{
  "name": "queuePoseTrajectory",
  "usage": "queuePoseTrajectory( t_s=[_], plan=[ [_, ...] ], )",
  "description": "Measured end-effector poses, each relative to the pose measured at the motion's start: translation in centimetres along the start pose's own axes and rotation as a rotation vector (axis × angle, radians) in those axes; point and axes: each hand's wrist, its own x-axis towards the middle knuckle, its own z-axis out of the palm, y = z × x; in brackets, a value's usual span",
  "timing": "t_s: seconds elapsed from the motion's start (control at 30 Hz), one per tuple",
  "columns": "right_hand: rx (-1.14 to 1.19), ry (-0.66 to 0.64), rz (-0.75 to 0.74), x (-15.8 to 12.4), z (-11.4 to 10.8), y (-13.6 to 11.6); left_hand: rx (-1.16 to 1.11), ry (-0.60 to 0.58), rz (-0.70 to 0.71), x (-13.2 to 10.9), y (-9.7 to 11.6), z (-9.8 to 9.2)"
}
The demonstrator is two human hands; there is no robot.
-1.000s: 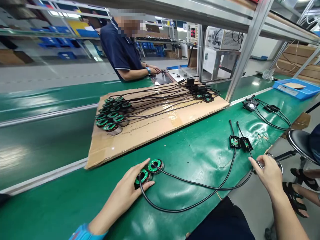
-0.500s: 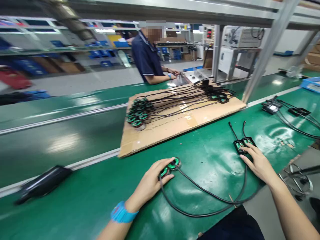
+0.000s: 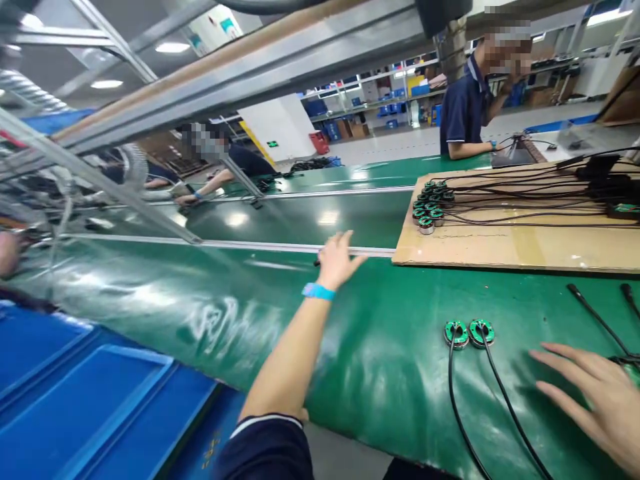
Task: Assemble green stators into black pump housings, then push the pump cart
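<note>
My left hand [image 3: 337, 260], with a blue band at the wrist, is stretched out to the white rail at the far edge of the green bench. Its fingers are apart and the thumb sticks out. A small black tip [image 3: 317, 262] shows beside it; the rest of that object is hidden by the hand. My right hand [image 3: 595, 393] hovers open at the right, fingers spread, near black-cased boards [image 3: 631, 363] cut off by the frame edge. Between the hands lie two round green circuit boards [image 3: 456, 334] side by side, each with a black cable [image 3: 510, 407].
A cardboard sheet [image 3: 470, 250] carries several cabled round boards [image 3: 430, 207]. Blue bins [image 3: 100, 400] stand at the lower left. A metal frame [image 3: 250, 73] crosses overhead. A co-worker [image 3: 463, 113] is across the bench; another person's arm [image 3: 215, 183] reaches in at the left.
My left hand has let go of the round boards and moved left to the black object by the rail. My right hand has lifted off the black-cased boards. The view has swung left.
</note>
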Motion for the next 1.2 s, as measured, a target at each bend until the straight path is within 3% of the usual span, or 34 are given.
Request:
queuePoseTrajectory(
  t_s=[0.03, 0.1, 0.27, 0.4, 0.53, 0.63, 0.7, 0.8, 0.87, 0.97, 1.1, 1.2],
  plan=[
    [-0.022, -0.009, -0.069, 1.6, 0.3, -0.9, 0.113, 0.018, -0.107, 1.2, -1.7, 0.2],
    [-0.033, -0.064, -0.129, 4.0, 1.0, -2.1, 0.280, -0.071, -0.207, 3.1, -4.1, 0.8],
    [0.042, -0.175, -0.052, 6.5, 2.5, -2.9, 0.322, -0.250, -0.166, 4.0, -6.1, 0.2],
    [0.118, -0.184, -0.015, 7.1, 3.0, -3.6, 0.265, -0.413, -0.079, 1.7, -5.2, -0.6],
    [0.188, -0.160, 0.017, 7.4, 3.8, -3.7, 0.106, -0.567, 0.095, -3.4, -2.5, -0.7],
    [0.238, -0.116, 0.026, 7.4, 4.5, -3.3, -0.079, -0.500, 0.203, -8.7, 0.3, -0.9],
    [0.263, -0.089, 0.030, 7.5, 4.6, -3.2, -0.210, -0.395, 0.185, -12.5, 1.9, -0.9],
    [0.270, -0.053, 0.041, 7.7, 4.6, -3.2, -0.356, -0.035, 0.081, -17.9, 4.0, -0.1],
    [0.262, -0.031, 0.047, 7.9, 4.6, -3.5, -0.443, 0.128, 0.035, -20.6, 5.3, 0.6],
    [0.242, -0.002, 0.069, 7.9, 4.6, -3.9, -0.511, 0.165, 0.040, -23.1, 7.3, 1.4],
    [0.191, 0.040, 0.111, 7.7, 5.0, -4.3, -0.533, 0.211, 0.069, -24.4, 9.0, 1.2],
    [0.175, 0.061, 0.117, 7.7, 5.2, -4.4, -0.567, 0.127, 0.140, -25.3, 9.3, 0.8]
  ],
)
